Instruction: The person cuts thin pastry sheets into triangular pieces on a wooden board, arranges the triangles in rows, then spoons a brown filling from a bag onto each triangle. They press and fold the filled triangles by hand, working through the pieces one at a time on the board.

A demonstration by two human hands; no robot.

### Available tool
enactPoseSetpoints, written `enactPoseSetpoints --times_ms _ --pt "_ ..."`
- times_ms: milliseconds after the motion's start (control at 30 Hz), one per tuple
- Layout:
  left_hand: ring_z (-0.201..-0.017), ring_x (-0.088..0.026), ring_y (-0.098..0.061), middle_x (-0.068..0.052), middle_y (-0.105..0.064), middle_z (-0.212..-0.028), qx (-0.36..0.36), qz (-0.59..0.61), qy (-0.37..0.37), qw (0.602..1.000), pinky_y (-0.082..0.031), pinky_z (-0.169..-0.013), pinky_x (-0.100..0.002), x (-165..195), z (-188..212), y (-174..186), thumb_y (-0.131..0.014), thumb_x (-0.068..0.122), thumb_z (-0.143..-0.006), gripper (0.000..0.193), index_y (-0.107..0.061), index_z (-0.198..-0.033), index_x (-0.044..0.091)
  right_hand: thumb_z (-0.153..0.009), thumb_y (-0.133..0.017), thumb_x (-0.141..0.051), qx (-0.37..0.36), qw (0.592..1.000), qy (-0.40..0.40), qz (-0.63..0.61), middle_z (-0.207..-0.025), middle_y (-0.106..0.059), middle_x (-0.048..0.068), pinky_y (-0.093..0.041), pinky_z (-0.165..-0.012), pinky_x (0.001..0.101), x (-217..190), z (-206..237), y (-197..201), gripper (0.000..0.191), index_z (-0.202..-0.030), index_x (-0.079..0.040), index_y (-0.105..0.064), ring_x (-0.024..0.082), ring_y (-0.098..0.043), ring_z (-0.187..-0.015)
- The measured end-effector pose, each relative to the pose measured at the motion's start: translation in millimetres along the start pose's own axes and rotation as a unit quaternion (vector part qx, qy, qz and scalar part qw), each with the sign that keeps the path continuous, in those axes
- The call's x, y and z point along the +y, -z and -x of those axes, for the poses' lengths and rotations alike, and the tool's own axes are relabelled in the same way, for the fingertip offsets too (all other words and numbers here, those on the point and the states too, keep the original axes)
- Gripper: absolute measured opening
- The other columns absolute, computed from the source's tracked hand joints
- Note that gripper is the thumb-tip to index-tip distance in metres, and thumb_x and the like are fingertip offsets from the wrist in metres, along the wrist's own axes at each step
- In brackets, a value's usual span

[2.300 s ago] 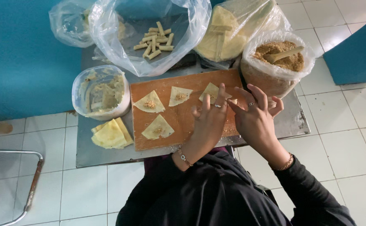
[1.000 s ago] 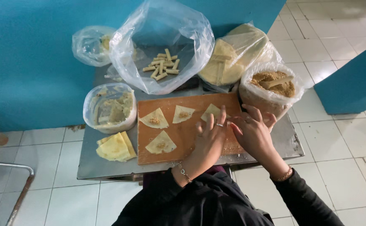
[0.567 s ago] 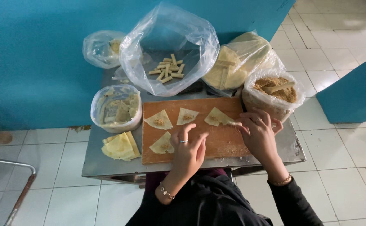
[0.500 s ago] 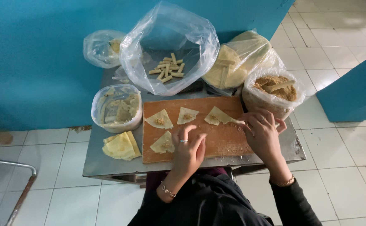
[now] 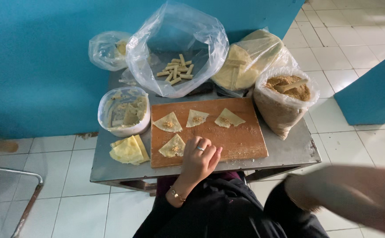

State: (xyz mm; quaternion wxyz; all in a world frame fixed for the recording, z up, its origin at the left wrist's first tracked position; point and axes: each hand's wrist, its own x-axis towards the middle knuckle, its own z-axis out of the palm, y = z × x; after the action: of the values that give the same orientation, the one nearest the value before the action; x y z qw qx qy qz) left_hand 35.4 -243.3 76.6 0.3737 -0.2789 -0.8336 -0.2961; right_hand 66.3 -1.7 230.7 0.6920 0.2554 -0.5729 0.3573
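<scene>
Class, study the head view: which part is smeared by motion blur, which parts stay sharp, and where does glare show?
Head view: the right hand is a blurred streak at lower right; the left hand on the wooden board is sharp, as are the filled wrappers; the clear plastic bag holding the rolled sticks shows pale glare; lighting is soft, shadows faint.
</scene>
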Motion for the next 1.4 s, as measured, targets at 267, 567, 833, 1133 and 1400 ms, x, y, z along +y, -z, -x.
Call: enactPoseSetpoints --times_ms 267,567,833,1133,1400 --pt "-0.099 -0.027 -0.062 -0.007 -0.068 -0.094 -0.059 0.032 0.020 0.998 -0.049 -0.087 -0.044 -4 11 -10 -0.072 0.020 -0.087 0.015 -0.071 -0.095 0.007 -0.079 -0.083 -0.016 -0.399 0.902 -0.165 0.001 -0.133 -0.069 0.002 -0.035 -0.109 0.0474 -58 114 -73 0.024 -0.103 -0.018 -0.081 0.025 -0.059 -0.126" --pt "-0.103 -0.029 -0.062 -0.008 -0.069 -0.096 -0.047 -0.020 -0.048 0.998 -0.048 -0.081 -0.042 -16 25 -25 -0.070 0.019 -0.084 0.019 -0.069 -0.096 0.004 -0.081 -0.071 0.007 -0.229 0.932 -0.245 -0.136 -0.121 -0.055 0.015 -0.053 -0.088 0.0334 -31 203 -74 0.028 -0.107 -0.004 -0.073 0.025 -0.062 -0.102" --pt "-0.085 -0.030 -0.068 -0.014 -0.067 -0.094 0.021 0.023 -0.121 0.992 -0.050 -0.073 -0.040 -8 10 2 -0.071 0.010 -0.079 0.017 -0.066 -0.089 -0.003 -0.083 -0.063 0.000 -0.256 0.920 -0.257 -0.148 -0.117 -0.049 0.014 -0.051 -0.086 0.0334 -31 205 -66 0.029 -0.110 -0.001 -0.073 0.022 -0.057 -0.103" --pt "-0.077 -0.029 -0.065 -0.013 -0.066 -0.093 0.031 0.070 -0.081 0.994 -0.049 -0.067 -0.041 -4 7 3 -0.078 0.009 -0.079 0.017 -0.067 -0.088 -0.001 -0.087 -0.059 0.000 -0.233 0.921 -0.274 -0.152 -0.118 -0.049 0.014 -0.050 -0.090 0.0339 -31 208 -67 0.026 -0.109 -0.001 -0.073 0.022 -0.056 -0.104" --pt "-0.081 -0.032 -0.066 -0.014 -0.066 -0.095 0.023 0.099 -0.058 0.993 -0.049 -0.069 -0.043 -6 12 0 -0.075 0.007 -0.076 0.019 -0.068 -0.091 -0.002 -0.086 -0.061 0.002 -0.244 0.913 -0.287 -0.158 -0.116 -0.050 0.014 -0.051 -0.089 0.0337 -32 211 -68 0.027 -0.109 -0.002 -0.074 0.021 -0.058 -0.103"
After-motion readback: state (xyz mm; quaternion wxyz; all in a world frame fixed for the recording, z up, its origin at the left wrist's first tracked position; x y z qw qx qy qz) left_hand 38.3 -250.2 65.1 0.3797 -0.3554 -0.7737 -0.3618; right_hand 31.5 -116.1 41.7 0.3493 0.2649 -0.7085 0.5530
